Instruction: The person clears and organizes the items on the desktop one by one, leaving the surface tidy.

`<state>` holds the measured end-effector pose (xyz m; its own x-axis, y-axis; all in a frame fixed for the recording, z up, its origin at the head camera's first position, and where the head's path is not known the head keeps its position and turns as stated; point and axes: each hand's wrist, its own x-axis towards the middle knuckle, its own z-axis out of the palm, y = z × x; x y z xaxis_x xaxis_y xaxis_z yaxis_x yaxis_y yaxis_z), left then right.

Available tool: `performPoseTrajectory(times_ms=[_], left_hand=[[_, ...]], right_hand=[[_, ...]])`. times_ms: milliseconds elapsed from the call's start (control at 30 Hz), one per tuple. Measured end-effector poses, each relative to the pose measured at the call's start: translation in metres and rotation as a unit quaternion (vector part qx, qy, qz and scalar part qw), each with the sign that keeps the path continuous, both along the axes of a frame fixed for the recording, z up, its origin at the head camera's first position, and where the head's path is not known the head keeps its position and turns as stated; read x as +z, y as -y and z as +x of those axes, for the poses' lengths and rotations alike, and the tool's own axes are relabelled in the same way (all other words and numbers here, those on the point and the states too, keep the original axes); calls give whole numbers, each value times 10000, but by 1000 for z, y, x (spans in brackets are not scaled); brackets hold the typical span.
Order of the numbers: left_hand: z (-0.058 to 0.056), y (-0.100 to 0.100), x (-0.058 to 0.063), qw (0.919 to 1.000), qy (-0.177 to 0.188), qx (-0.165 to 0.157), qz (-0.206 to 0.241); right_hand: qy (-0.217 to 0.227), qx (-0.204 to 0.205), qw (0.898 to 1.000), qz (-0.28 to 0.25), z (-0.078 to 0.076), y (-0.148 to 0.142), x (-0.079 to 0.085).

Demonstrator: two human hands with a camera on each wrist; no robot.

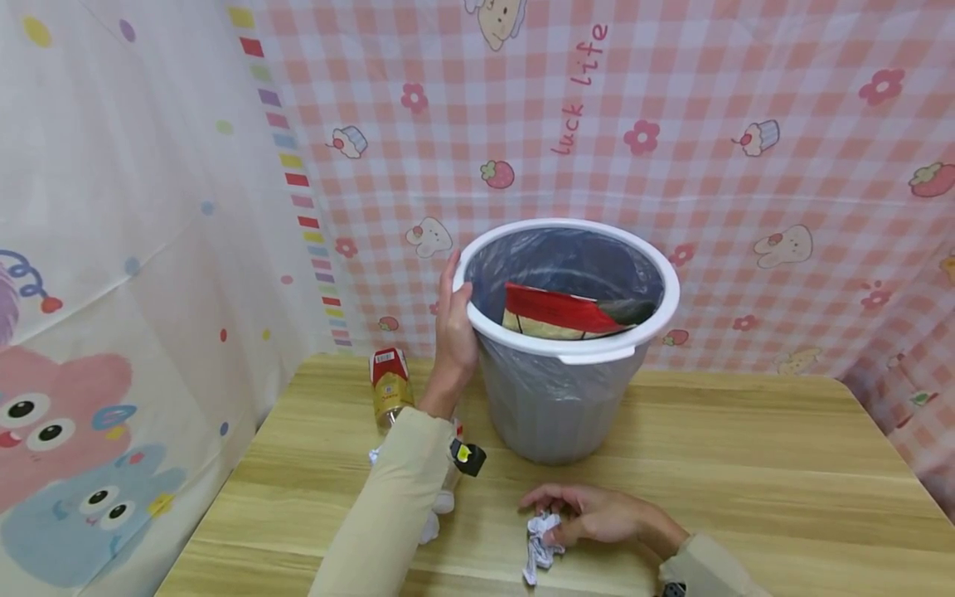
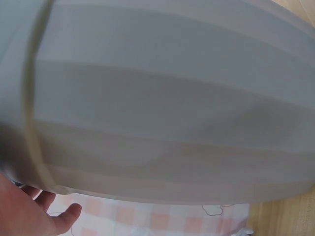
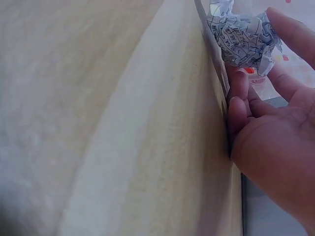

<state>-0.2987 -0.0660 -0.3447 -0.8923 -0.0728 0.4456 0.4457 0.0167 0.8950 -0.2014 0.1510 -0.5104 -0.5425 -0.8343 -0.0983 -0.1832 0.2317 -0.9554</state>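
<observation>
1. Right hand (image 1: 600,516): thumb and fingers pinching the crumpled paper (image 1: 543,543) at the near part of the table (image 1: 746,473).
2. Left hand (image 1: 457,332): not clenched – fingers loosely extended, touching the left side of the rim on the bin (image 1: 559,406).
3. Key relation: bin stands just beyond the paper, opening up, well above it. Paper's long axis runs roughly near-to-far; right hand is nearer it.
</observation>
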Motion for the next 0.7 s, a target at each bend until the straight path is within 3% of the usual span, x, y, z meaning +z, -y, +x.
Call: performPoseTrajectory(times_ms=[400, 700], left_hand=[[1, 0, 3, 10000, 39, 59, 66], [1, -1, 2, 10000, 11, 22, 22]], right_hand=[[-116, -327, 9994, 87, -4, 2, 5], [-91, -266, 9996, -60, -3, 1, 13]])
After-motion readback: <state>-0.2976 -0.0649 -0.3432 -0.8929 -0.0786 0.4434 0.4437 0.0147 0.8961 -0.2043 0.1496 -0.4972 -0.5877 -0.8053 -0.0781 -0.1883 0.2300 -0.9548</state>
